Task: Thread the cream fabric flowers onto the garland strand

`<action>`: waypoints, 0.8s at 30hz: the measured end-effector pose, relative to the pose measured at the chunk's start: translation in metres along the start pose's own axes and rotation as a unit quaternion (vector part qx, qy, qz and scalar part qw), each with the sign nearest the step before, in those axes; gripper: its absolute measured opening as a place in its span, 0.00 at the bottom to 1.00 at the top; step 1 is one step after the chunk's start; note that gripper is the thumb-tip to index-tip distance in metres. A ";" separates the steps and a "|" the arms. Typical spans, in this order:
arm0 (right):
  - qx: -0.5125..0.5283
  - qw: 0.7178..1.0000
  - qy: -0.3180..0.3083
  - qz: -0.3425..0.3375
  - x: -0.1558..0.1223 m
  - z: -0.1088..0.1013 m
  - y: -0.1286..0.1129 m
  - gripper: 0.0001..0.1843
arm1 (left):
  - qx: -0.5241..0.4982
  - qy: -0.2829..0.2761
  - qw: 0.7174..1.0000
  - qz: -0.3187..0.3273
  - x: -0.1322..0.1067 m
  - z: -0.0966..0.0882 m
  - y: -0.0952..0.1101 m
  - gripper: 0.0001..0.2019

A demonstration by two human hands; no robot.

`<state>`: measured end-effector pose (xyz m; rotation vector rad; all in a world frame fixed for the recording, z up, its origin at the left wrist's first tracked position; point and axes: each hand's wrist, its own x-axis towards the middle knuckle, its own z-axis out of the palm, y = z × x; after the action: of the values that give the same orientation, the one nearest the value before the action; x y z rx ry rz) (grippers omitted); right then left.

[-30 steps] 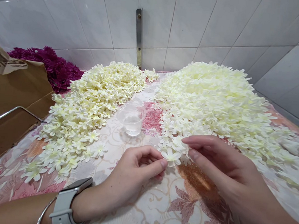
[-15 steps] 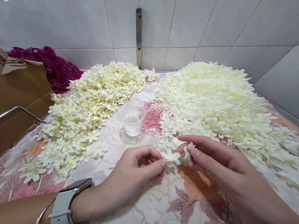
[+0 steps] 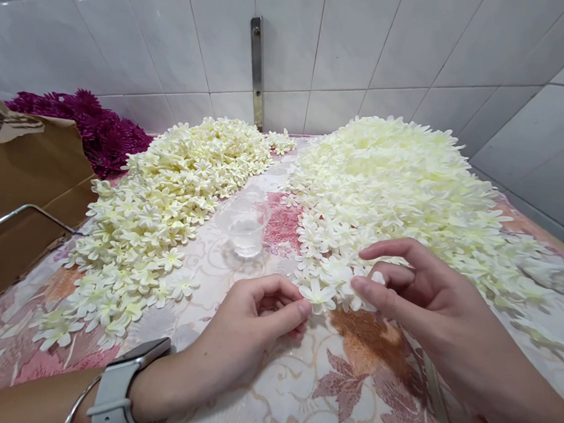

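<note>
My left hand, with a grey-strapped watch on its wrist, pinches a five-petalled white flower between thumb and forefinger. To its right, my right hand has its forefinger raised, while thumb and middle finger close around a small white flower, mostly hidden by the thumb. Just behind both hands spreads the front edge of a large pile of white flowers. Another pile of cream-white flowers lies to the left, and between the piles stands a clear plastic cup with clear contents.
A cardboard box with a metal wire handle stands at the left. Behind it lie purple flowers. A tiled wall with a metal bracket closes off the back. Patterned cloth covers the table.
My right hand has shifted slightly right, away from the left hand's flower, and its forefinger has lifted. The left hand keeps its pinch. The whole view has moved slightly.
</note>
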<state>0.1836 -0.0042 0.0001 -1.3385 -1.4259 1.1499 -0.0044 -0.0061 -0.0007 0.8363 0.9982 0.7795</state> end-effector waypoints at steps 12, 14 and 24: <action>-0.177 0.963 0.166 -0.119 0.009 -0.010 0.006 0.12 | 0.005 -0.004 1.000 0.008 0.000 -0.002 -0.002 0.10; -0.230 0.945 0.140 -0.189 0.004 -0.007 0.006 0.06 | 0.014 -0.011 1.000 0.008 0.000 -0.002 -0.003 0.10; -0.280 0.893 -0.065 -0.347 -0.012 0.013 0.007 0.08 | 0.126 -0.053 0.990 0.037 -0.003 -0.007 -0.001 0.05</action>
<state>0.1731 -0.0169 -0.0093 -0.9545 -2.2024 0.3585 -0.0112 -0.0076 -0.0028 1.1253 0.9878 0.6721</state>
